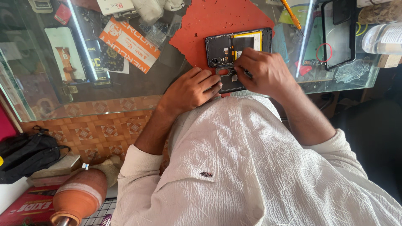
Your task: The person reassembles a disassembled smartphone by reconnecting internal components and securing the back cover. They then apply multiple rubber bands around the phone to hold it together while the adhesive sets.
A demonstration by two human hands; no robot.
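Note:
An opened dark phone [226, 46], with a yellow-edged battery and bare insides, lies on a red mat [209, 21] on the glass counter. Just below it sits a dark cover plate [228, 81] with an oval cut-out. My left hand [190, 90] lies flat beside the plate, its fingertips pressed against the plate's left edge. My right hand [266, 71] comes in from the right with fingers curled and pinched on the plate's upper right part, partly covering the phone. I cannot tell whether a small tool is in those fingers.
The glass counter [125, 79] shows boxed goods inside. An orange card [129, 44], a phone screen panel [339, 33], an orange-handled tool [292, 14] and plastic containers [383, 35] lie around. A black bag [25, 152] and a brown clay pot [77, 199] sit below left.

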